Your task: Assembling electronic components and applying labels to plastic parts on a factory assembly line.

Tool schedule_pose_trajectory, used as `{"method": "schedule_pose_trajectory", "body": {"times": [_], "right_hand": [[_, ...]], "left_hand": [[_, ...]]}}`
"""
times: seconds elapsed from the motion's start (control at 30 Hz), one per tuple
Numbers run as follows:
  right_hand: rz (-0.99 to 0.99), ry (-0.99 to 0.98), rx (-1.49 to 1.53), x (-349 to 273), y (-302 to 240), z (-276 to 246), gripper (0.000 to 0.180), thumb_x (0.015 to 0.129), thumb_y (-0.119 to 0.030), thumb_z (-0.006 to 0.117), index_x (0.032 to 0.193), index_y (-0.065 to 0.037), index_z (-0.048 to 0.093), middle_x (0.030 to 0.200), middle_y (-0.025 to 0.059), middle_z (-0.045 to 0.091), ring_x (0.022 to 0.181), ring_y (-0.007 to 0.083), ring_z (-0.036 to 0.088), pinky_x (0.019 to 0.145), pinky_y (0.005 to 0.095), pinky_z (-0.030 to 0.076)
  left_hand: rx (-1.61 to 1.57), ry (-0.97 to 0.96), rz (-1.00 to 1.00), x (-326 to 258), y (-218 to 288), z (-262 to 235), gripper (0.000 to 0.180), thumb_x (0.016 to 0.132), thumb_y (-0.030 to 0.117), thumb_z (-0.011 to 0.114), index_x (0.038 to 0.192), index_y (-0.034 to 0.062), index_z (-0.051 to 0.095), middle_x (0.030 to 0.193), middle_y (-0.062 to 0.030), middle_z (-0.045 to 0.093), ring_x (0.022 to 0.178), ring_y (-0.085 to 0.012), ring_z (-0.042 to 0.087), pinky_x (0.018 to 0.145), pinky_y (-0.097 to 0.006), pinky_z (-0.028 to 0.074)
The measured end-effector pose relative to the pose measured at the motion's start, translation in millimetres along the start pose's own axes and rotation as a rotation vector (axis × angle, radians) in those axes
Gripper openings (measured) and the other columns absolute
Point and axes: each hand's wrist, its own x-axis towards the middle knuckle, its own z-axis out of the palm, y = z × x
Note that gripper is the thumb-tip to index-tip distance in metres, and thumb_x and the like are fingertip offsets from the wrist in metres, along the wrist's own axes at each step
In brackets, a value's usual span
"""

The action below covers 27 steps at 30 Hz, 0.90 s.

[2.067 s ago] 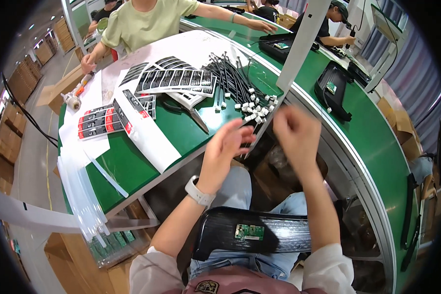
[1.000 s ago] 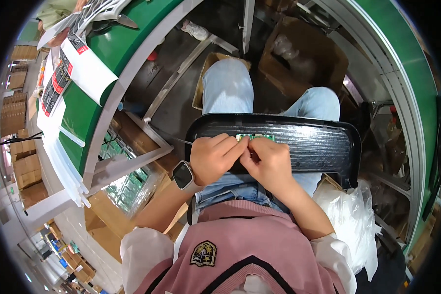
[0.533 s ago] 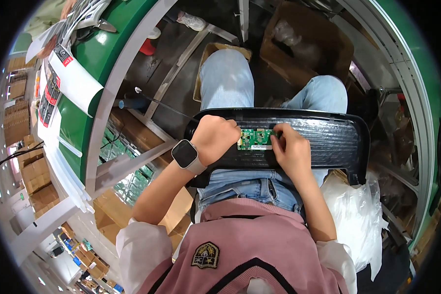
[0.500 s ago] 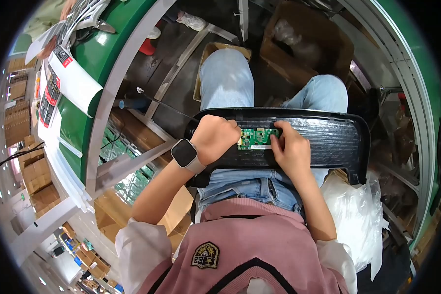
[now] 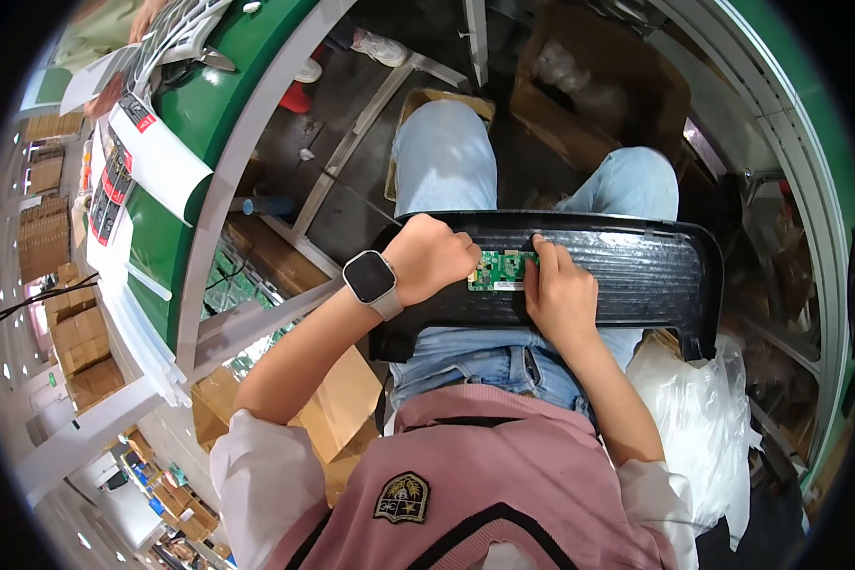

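A long black plastic panel (image 5: 636, 275) lies across my lap. A small green circuit board (image 5: 500, 271) sits on its upper face, left of centre. My left hand (image 5: 432, 256), with a smartwatch on the wrist, is closed at the board's left edge. My right hand (image 5: 559, 290) presses on the board's right edge, fingers curled over it. Both hands touch the board and hold it against the panel.
A green workbench (image 5: 199, 104) with white paper sheets and label strips curves along the upper left. Cardboard boxes (image 5: 579, 104) stand on the floor beyond my knees. A white plastic bag (image 5: 703, 418) hangs at my right hip. Brown cartons (image 5: 332, 418) sit left.
I looked down from the bench to my lap. My hands came apart from the middle of the panel to either side of the green board and have since stayed there.
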Motion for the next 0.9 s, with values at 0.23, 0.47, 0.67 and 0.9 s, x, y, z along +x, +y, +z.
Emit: {"method": "schedule_pose_trajectory", "body": {"times": [0.23, 0.47, 0.67, 0.9], "right_hand": [[-0.021, 0.033, -0.053, -9, 9, 5, 0.031, 0.087, -0.01, 0.063, 0.116, 0.001, 0.058, 0.083, 0.0154, 0.059, 0.058, 0.0339, 0.062, 0.051, 0.0438, 0.05], [0.015, -0.089, 0.084, 14, 12, -22, 0.016, 0.085, -0.017, 0.067, 0.097, -0.007, 0.064, 0.067, 0.014, 0.065, 0.062, 0.0346, 0.065, 0.057, 0.0451, 0.05], [-0.129, -0.106, 0.304, 63, -32, -65, 0.013, 0.082, -0.01, 0.069, 0.093, -0.005, 0.067, 0.067, 0.0125, 0.065, 0.058, 0.028, 0.064, 0.055, 0.0381, 0.049], [-0.393, -0.119, 0.5, 113, -92, -68, 0.01, 0.083, -0.01, 0.069, 0.09, -0.003, 0.069, 0.066, 0.0125, 0.064, 0.055, 0.0248, 0.063, 0.055, 0.0321, 0.049]], "left_hand": [[0.065, 0.219, 0.176, 17, 9, 16, 0.022, 0.079, 0.017, 0.059, 0.099, 0.0065, 0.062, 0.065, -0.0012, 0.059, 0.061, -0.0183, 0.063, 0.046, -0.03, 0.046], [-0.324, 0.839, -0.323, -45, 10, -107, 0.033, 0.07, 0.019, 0.079, 0.097, 0.0076, 0.065, 0.092, -0.0083, 0.065, 0.082, -0.0248, 0.061, 0.069, -0.034, 0.05], [-0.076, 1.469, -1.488, -172, -151, -161, 0.06, 0.081, 0.031, 0.076, 0.117, -0.0082, 0.048, 0.115, -0.0276, 0.055, 0.106, -0.037, 0.057, 0.088, -0.044, 0.047], [-0.361, 1.313, -1.437, -173, -174, -140, 0.074, 0.067, 0.024, 0.086, 0.123, -0.0073, 0.048, 0.101, -0.018, 0.063, 0.09, -0.026, 0.064, 0.082, -0.036, 0.052]]}}
